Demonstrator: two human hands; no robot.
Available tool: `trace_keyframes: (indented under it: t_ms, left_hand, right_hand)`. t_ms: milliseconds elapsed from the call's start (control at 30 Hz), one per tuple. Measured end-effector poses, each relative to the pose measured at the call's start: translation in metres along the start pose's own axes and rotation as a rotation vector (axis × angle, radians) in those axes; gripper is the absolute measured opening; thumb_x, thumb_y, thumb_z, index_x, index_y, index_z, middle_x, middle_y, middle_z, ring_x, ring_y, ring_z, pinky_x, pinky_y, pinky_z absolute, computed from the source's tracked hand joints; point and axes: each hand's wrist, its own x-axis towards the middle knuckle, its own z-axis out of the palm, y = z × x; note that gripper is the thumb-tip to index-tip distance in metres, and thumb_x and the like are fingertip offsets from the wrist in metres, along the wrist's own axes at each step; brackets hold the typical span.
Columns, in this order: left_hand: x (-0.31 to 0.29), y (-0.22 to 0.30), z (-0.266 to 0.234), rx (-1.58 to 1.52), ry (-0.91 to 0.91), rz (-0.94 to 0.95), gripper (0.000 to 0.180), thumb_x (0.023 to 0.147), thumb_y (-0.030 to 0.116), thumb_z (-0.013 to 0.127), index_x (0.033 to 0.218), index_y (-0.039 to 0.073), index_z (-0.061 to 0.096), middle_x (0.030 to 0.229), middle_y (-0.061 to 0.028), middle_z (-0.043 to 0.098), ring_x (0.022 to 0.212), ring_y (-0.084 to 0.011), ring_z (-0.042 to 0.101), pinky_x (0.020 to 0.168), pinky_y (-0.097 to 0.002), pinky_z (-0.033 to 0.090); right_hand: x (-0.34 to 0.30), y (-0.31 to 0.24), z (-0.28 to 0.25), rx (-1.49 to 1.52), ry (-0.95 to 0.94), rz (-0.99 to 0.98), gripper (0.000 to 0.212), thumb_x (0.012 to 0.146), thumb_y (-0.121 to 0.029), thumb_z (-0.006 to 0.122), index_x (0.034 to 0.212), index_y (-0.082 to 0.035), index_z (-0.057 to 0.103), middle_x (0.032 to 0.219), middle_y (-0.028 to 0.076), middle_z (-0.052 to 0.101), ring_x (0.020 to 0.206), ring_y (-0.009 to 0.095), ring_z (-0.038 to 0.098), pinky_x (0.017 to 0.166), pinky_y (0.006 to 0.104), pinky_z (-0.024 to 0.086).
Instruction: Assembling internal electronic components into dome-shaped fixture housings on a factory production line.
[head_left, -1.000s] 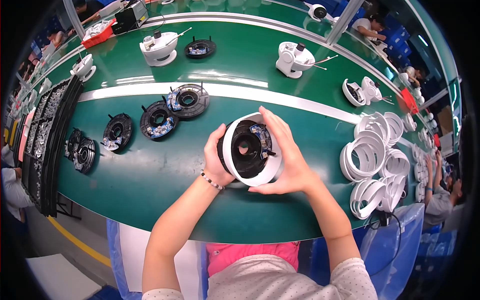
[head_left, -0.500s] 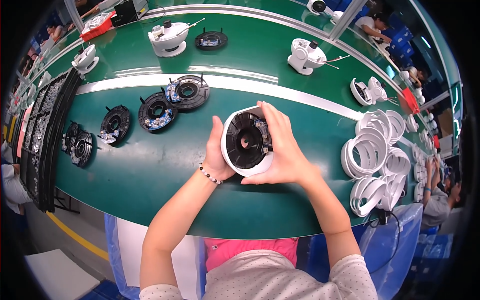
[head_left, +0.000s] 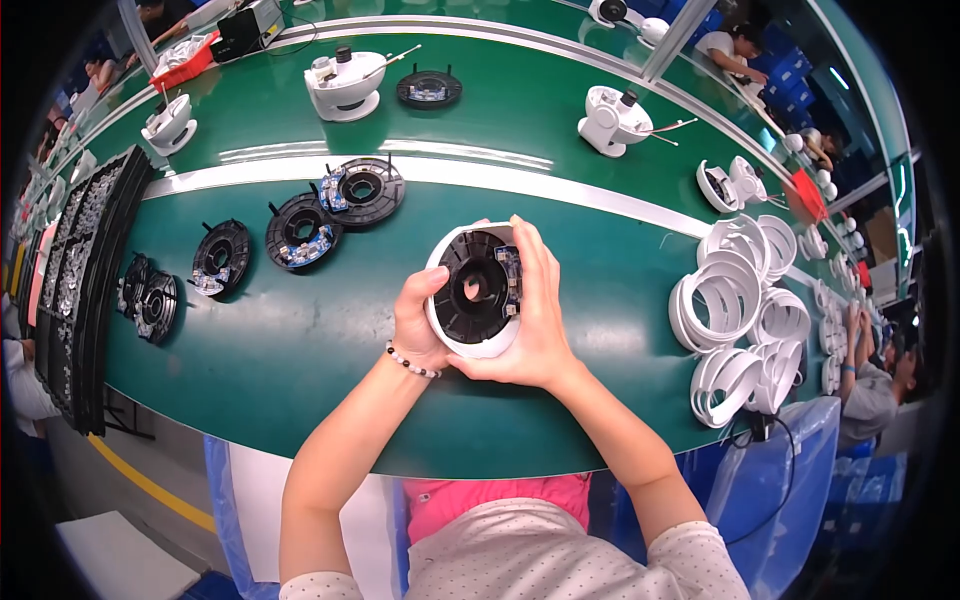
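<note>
Both hands hold one white round housing with a black ring-shaped insert and a small blue circuit board set inside it. My left hand grips its left rim, thumb on the edge. My right hand wraps its right side, fingers laid over the rim near the circuit board. The part is held just above the green table.
Several black ring parts with blue boards lie in a row to the left. A pile of white rings sits at the right. White dome units stand on the far belt. Black trays lie at far left. Other people work at the edges.
The housing has been turned in my hands so its open face with the black insert points up at me. My right fingers moved over its rim.
</note>
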Motion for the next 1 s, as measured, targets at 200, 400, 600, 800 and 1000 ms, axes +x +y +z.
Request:
trace_keyframes:
  t_ms: [200, 400, 600, 800, 1000]
  left_hand:
    - [0.004, 0.006, -0.003, -0.018, 0.170, 0.036, 0.050, 0.075, 0.037, 0.046, 0.112, 0.004, 0.047, 0.105, -0.0112, 0.054, 0.097, -0.0219, 0.052, 0.086, -0.0357, 0.043]
    - [0.015, 0.015, -0.004, -0.047, 0.331, -0.105, 0.064, 0.079, 0.058, 0.038, 0.114, 0.005, 0.043, 0.113, -0.0142, 0.048, 0.106, -0.0269, 0.046, 0.092, -0.0431, 0.035]
    - [0.013, 0.018, -0.006, 0.185, 0.240, -0.177, 0.084, 0.073, 0.072, 0.029, 0.125, 0.005, 0.030, 0.122, -0.0144, 0.038, 0.110, -0.0258, 0.039, 0.092, -0.0471, 0.029]
    - [0.010, 0.004, -0.015, 0.748, 0.205, 0.305, 0.023, 0.078, 0.014, 0.062, 0.096, 0.003, 0.055, 0.085, -0.0033, 0.059, 0.075, -0.0154, 0.055, 0.072, -0.0234, 0.042]
    - [0.005, 0.006, 0.002, 1.525, 0.044, 0.778, 0.021, 0.067, 0.013, 0.068, 0.069, -0.002, 0.054, 0.067, -0.0130, 0.055, 0.063, -0.0283, 0.055, 0.060, -0.0323, 0.045]
  right_hand:
    - [0.010, 0.007, 0.000, -0.077, -0.057, -0.158, 0.104, 0.048, -0.036, 0.076, 0.129, -0.002, 0.021, 0.131, 0.019, 0.026, 0.119, 0.041, 0.024, 0.096, 0.0508, 0.020]
    - [0.020, 0.030, -0.014, -0.006, -0.405, -0.260, 0.056, 0.057, -0.001, 0.062, 0.111, -0.008, 0.052, 0.114, 0.009, 0.052, 0.106, 0.027, 0.049, 0.095, 0.0421, 0.032]
    - [0.046, 0.053, -0.046, 0.981, -0.193, 0.467, 0.044, 0.067, -0.007, 0.067, 0.107, 0.001, 0.051, 0.099, 0.007, 0.058, 0.090, 0.014, 0.054, 0.080, 0.0275, 0.043]
    - [0.046, 0.068, -0.041, 1.362, -0.226, 0.542, 0.057, 0.060, -0.004, 0.063, 0.113, 0.002, 0.045, 0.106, 0.012, 0.054, 0.097, 0.021, 0.053, 0.088, 0.0319, 0.040]
    - [0.042, 0.096, -0.039, 1.602, -0.422, 0.395, 0.062, 0.048, -0.006, 0.058, 0.108, 0.007, 0.046, 0.103, 0.018, 0.055, 0.094, 0.029, 0.054, 0.088, 0.0345, 0.040]
